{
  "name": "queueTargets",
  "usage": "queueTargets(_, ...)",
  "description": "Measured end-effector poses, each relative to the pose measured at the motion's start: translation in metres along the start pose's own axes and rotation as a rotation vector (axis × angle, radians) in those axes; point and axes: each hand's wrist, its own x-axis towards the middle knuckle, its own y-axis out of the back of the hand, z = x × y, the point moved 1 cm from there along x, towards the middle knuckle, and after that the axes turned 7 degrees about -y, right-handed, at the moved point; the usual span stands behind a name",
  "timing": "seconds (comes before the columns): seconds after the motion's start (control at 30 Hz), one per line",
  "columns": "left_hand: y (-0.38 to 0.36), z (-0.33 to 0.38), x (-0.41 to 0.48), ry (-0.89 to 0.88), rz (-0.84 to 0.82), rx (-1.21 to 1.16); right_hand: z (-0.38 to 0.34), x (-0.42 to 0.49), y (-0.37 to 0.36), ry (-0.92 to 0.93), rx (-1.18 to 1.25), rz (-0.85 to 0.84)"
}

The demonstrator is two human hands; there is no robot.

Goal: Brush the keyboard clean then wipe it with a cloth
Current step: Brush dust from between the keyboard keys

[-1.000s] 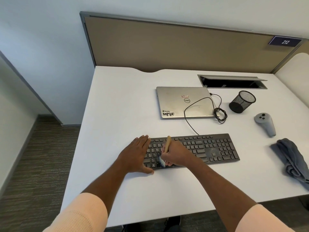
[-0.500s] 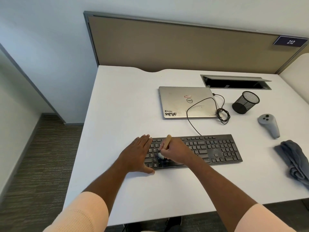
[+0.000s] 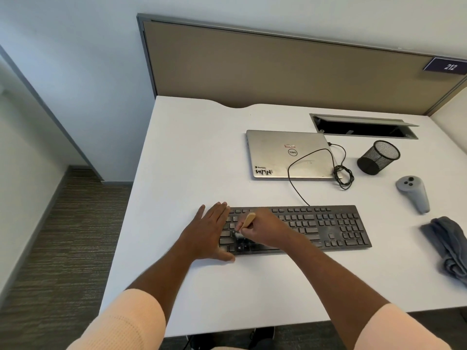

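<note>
A black keyboard (image 3: 328,228) lies across the white desk (image 3: 192,152), dusty on its right half. My left hand (image 3: 209,231) lies flat with straight fingers over the keyboard's left end, holding it in place. My right hand (image 3: 265,231) grips a small brush with a wooden handle (image 3: 249,219); its bristle end touches the keys on the left part of the keyboard, mostly hidden by my fingers. A grey cloth (image 3: 447,246) lies crumpled at the desk's right edge.
A shut silver laptop (image 3: 285,152) sits behind the keyboard, with the keyboard's black cable (image 3: 341,173) coiled beside it. A black mesh cup (image 3: 379,157), a grey controller (image 3: 414,193) and an open cable hatch (image 3: 361,127) are at the right back. A partition backs the desk.
The brush tip has moved up from the lower key rows to the middle rows at the keyboard's left part. My left hand has stayed flat in place.
</note>
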Motion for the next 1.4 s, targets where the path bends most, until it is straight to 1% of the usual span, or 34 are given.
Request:
queueTargets(0.07,0.000,0.000,0.001,0.001,-0.004,-0.009,-0.004,0.003,-0.010,0.027,0.010,-0.038)
queueTargets(0.13,0.001,0.000,0.001,-0.004,-0.012,-0.014,-0.007,0.006,-0.012,0.023,0.013,-0.037)
queueTargets(0.23,0.002,-0.002,-0.001,-0.003,-0.017,-0.035,-0.005,0.008,-0.005,-0.001,0.047,0.072)
queueTargets(0.27,0.003,-0.003,-0.002,-0.001,-0.013,-0.040,-0.004,0.008,-0.004,-0.004,0.046,0.083)
queueTargets(0.43,0.004,-0.004,-0.003,-0.008,-0.010,-0.044,-0.014,0.006,-0.021,0.001,0.078,-0.002)
queueTargets(0.5,0.004,-0.006,-0.004,-0.010,-0.021,-0.049,-0.018,0.008,-0.024,-0.002,0.101,0.005)
queueTargets(0.63,0.002,-0.012,-0.010,0.019,-0.032,-0.022,-0.013,0.009,-0.021,-0.029,0.144,0.070)
queueTargets(0.8,0.001,-0.013,-0.011,0.028,-0.054,-0.048,-0.021,0.007,-0.028,-0.004,0.140,0.030)
queueTargets(0.87,0.001,-0.014,-0.011,0.026,-0.062,-0.048,-0.026,0.007,-0.029,0.007,0.098,0.005)
queueTargets(0.93,0.001,-0.015,-0.011,0.030,-0.067,-0.041,-0.029,0.008,-0.028,0.034,-0.022,-0.036)
queueTargets(1.0,0.001,-0.014,-0.011,0.035,-0.062,-0.048,-0.029,0.010,-0.023,0.033,-0.132,-0.041)
queueTargets(1.07,0.001,-0.014,-0.012,0.037,-0.058,-0.059,-0.029,0.013,-0.018,0.025,-0.163,-0.027)
queueTargets(1.1,0.001,-0.014,-0.012,0.034,-0.062,-0.058,-0.031,0.014,-0.017,0.021,-0.134,-0.034)
queueTargets(1.17,0.000,-0.015,-0.013,0.034,-0.056,-0.056,-0.032,0.011,-0.014,0.003,-0.126,-0.088)
queueTargets(1.23,0.000,-0.015,-0.013,0.035,-0.043,-0.058,-0.028,0.010,-0.011,0.011,-0.253,-0.123)
queueTargets(1.33,-0.002,-0.014,-0.012,0.026,-0.040,-0.044,-0.019,0.012,0.003,-0.015,-0.437,-0.119)
queueTargets(1.4,-0.002,-0.014,-0.011,0.020,-0.036,-0.045,-0.018,0.014,0.010,-0.032,-0.419,-0.131)
